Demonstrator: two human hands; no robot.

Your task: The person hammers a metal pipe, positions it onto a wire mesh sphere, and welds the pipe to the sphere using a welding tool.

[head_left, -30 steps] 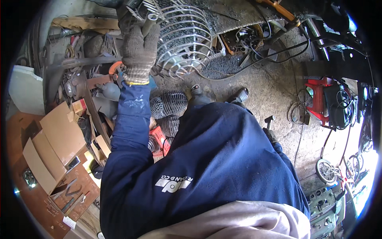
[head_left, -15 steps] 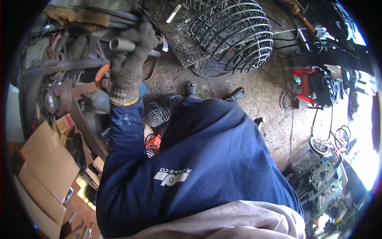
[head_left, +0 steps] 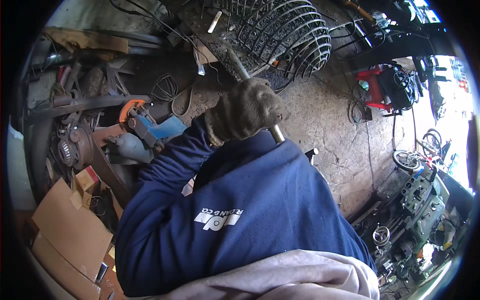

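My left hand (head_left: 248, 109), in a dirty knitted work glove, is closed around a metal pipe (head_left: 238, 64) in front of my chest. The pipe slants from the upper left to the lower right, its bright lower end (head_left: 276, 134) poking out below the fist. Beyond its upper end lies a dark metal table (head_left: 200, 12) strewn with black bits. On that table sits a rounded cage of curved metal bars (head_left: 300, 30). My right hand is out of sight behind my blue top. A short dark-tipped piece (head_left: 312, 152) sticks out past the top's right side.
Left stand an orange and blue tool (head_left: 150, 127), a grey rounded canister (head_left: 131, 146), metal scrap and a cardboard box (head_left: 70, 220). A red stool (head_left: 372, 90) is at right, past the concrete floor (head_left: 330, 130). A green machine (head_left: 415, 210) and bicycle (head_left: 407, 160) stand lower right.
My left hand has come from the upper left, over the scrap, in toward my chest, carrying the pipe. The pipe now shows more of its length. My view has shifted slightly.
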